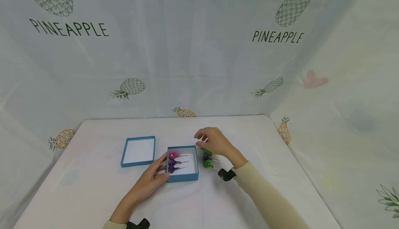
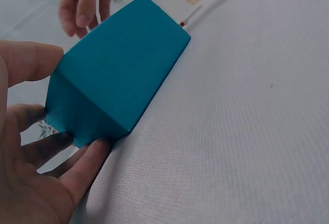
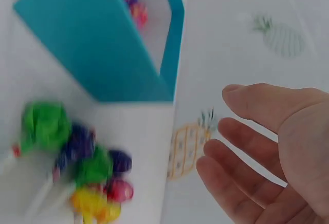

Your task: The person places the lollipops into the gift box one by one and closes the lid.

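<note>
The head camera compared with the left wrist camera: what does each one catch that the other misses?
Only the head view shows the inside of the blue box, with three lollipops lying in it, the separate lid to its left, the loose lollipops beside the box, and the pineapple cloth behind. Only the left wrist view shows the box's plain outer wall close up and the weave of the tablecloth. Both show the left hand touching the box, and the right hand hovering beyond it.
</note>
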A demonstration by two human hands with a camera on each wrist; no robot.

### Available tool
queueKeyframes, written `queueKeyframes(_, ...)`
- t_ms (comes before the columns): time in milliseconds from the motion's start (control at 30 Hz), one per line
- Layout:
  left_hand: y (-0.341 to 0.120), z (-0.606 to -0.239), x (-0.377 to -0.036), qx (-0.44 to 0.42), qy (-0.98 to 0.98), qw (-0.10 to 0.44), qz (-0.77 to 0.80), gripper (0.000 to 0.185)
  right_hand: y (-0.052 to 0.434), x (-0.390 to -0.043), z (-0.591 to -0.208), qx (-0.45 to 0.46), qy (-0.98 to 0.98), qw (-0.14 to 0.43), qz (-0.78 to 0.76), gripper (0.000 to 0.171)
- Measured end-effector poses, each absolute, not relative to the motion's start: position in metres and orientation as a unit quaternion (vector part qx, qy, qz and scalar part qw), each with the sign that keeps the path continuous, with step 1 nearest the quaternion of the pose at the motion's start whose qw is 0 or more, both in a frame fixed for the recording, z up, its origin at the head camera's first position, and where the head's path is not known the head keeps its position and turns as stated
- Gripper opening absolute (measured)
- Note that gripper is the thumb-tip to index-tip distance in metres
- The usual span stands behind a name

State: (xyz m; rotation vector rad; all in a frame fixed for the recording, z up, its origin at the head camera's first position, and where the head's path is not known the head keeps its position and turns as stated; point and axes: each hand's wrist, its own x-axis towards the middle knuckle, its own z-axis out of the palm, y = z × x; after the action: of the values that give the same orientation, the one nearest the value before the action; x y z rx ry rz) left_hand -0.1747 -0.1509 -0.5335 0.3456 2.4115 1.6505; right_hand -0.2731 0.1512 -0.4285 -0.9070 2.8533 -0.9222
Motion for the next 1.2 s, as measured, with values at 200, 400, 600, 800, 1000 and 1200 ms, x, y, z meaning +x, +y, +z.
queueKeyframes(200,-0.151,-0.535,-0.174,0.116,0.814,0.1,0.56,0.077,0.179,-0.294,-0.435,-0.252,0.927,-0.008,-0.277,0.023)
queueKeyframes(400,-0.151,-0.537,-0.174,0.113,0.817,0.1,0.557,0.076,0.198,-0.309,-0.454,-0.213,0.934,0.024,-0.285,0.028)
queueKeyframes(600,-0.15,-0.537,-0.175,0.112,0.814,0.103,0.561,0.076,0.204,-0.318,-0.479,-0.18,0.936,0.073,-0.292,0.026)
queueKeyframes(800,-0.15,-0.536,-0.175,0.113,0.813,0.106,0.561,0.076,0.203,-0.319,-0.488,-0.188,0.934,0.088,-0.292,0.024)
queueKeyframes(1000,-0.151,-0.535,-0.175,0.115,0.814,0.104,0.56,0.075,0.197,-0.319,-0.484,-0.202,0.936,0.086,-0.276,0.019)
queueKeyframes(1200,-0.151,-0.535,-0.176,0.11,0.806,0.113,0.57,0.076,0.193,-0.32,-0.482,-0.194,0.943,0.084,-0.258,0.013)
